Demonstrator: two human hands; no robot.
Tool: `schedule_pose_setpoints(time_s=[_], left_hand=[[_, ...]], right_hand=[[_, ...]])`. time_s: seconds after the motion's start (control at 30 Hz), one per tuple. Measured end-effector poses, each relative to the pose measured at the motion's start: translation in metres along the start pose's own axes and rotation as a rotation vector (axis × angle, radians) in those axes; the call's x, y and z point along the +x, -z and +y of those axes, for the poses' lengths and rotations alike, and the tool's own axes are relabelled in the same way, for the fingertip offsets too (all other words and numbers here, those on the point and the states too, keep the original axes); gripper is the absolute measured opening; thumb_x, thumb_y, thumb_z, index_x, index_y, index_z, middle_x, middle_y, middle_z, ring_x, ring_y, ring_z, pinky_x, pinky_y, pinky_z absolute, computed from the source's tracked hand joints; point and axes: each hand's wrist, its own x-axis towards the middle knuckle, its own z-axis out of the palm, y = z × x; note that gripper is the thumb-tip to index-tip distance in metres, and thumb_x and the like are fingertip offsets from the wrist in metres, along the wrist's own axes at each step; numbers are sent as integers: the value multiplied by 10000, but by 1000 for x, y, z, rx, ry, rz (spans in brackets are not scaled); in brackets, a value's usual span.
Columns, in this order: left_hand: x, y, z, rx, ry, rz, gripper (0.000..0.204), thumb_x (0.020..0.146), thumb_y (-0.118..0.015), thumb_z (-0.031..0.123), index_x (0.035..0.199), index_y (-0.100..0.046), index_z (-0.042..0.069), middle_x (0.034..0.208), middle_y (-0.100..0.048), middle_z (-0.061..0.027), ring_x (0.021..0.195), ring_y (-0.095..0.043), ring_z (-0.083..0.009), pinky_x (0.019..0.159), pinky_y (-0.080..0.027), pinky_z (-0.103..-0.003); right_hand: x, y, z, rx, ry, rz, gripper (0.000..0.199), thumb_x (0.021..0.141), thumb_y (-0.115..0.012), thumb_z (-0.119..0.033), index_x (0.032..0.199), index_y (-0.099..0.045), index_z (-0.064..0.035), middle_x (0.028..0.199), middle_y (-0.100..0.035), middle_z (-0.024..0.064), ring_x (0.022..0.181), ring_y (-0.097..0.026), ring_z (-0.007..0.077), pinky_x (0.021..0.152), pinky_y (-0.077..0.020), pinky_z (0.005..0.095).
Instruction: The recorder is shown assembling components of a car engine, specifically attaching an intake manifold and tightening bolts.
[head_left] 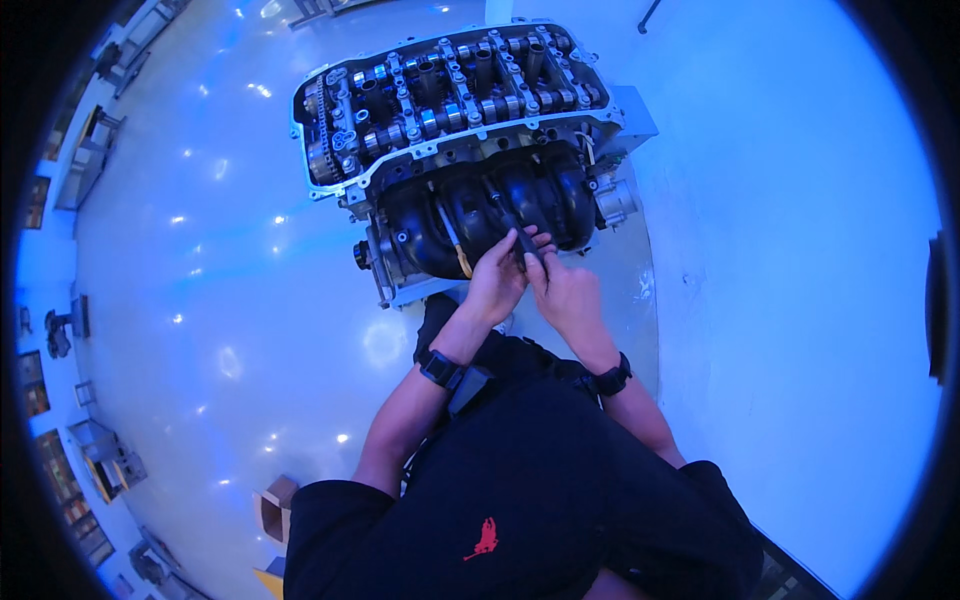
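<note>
In front of me stands a car engine with its top uncovered, its camshafts (430,118) and timing chain showing. On its near side is a black intake manifold (415,235) with curved runners. A dark, slim-shafted hand tool, screwdriver-like (526,240), points up and away from me between two runners; its tip meets the manifold, but what it touches is too small to tell. My right hand (568,297) is closed round the handle's near end. My left hand (497,280) is closed about the same tool from the left, fingers partly behind it. A dipstick with a yellow handle (463,262) stands beside my left fingers.
A metal throttle body (614,200) juts from the engine's right end. A black cap (361,254) sticks out low at the left. Shiny floor (230,330) lies to the left, with shelves and equipment (105,455) along the far-left wall. An open box (272,510) sits at lower left.
</note>
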Motion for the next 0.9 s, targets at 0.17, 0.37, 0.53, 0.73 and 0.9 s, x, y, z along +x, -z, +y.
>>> schedule_pose_setpoints(time_s=[0.17,0.37,0.53,0.73,0.9], left_hand=[[8,34,-10,124,-119,23,329,929,-517,298,1119,-520,29,1027,-594,-84,953,-583,-197,888,-445,-334],[1,9,0,-138,13,-107,346,946,-475,263,1177,-485,6,1156,-566,-142,1063,-558,-242,949,-438,-360],[4,39,-13,37,-125,-151,329,953,-456,250,1166,-492,2,1174,-557,-142,1067,-555,-241,993,-398,-365],[0,24,-11,-7,-81,-69,332,934,-502,282,1133,-519,17,1042,-585,-91,962,-570,-191,926,-432,-351],[3,38,-16,-22,-59,-34,378,940,-479,329,1146,-514,14,1059,-582,-85,993,-559,-191,910,-438,-341]], right_hand=[[0,11,-14,228,110,177,236,872,-577,-278,879,-565,-42,606,-592,155,550,-593,353,466,-447,402],[-1,-5,-5,170,20,90,291,868,-568,-347,870,-570,-57,621,-599,144,579,-607,343,495,-465,425],[-3,0,-11,104,-16,100,302,867,-575,-346,851,-572,-44,592,-586,147,554,-600,345,476,-458,418],[-4,-4,-5,20,55,86,344,872,-560,-378,769,-596,-51,541,-562,153,503,-584,332,457,-449,414],[-4,7,-17,201,-24,61,251,873,-572,-290,803,-587,-49,582,-576,137,542,-596,324,478,-455,397]])
